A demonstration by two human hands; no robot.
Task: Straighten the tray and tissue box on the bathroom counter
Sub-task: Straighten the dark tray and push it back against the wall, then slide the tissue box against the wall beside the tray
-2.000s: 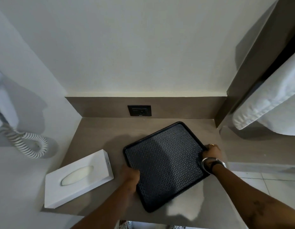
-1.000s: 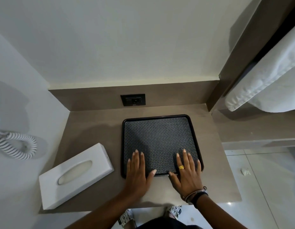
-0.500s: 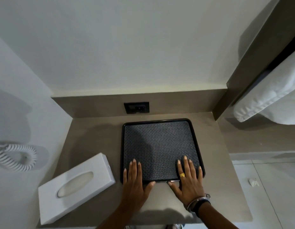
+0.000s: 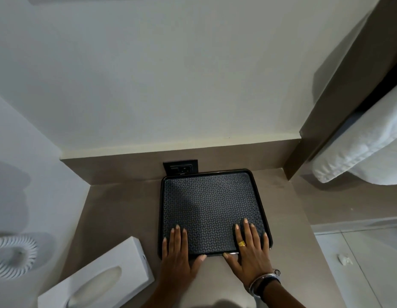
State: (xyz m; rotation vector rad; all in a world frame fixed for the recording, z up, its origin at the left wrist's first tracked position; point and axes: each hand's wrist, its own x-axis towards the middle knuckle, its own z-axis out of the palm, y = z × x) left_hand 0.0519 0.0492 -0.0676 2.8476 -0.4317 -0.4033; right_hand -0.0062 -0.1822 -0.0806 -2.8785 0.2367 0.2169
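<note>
Hotel-style bathroom: towel [image 4: 357, 150], tissue box [image 4: 99, 278], coiled hairdryer cord [image 4: 14, 256].

Dim, soft shadows, wide-angle edge distortion.

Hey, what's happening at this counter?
A person is tidying a brown bathroom counter. Both hands lie flat, fingers spread, on the near edge of a black square tray with a patterned mat: left hand, right hand. The tray sits square to the counter, its far edge at the back wall under a black wall socket. The white rectangular tissue box lies askew at the left, untouched.
</note>
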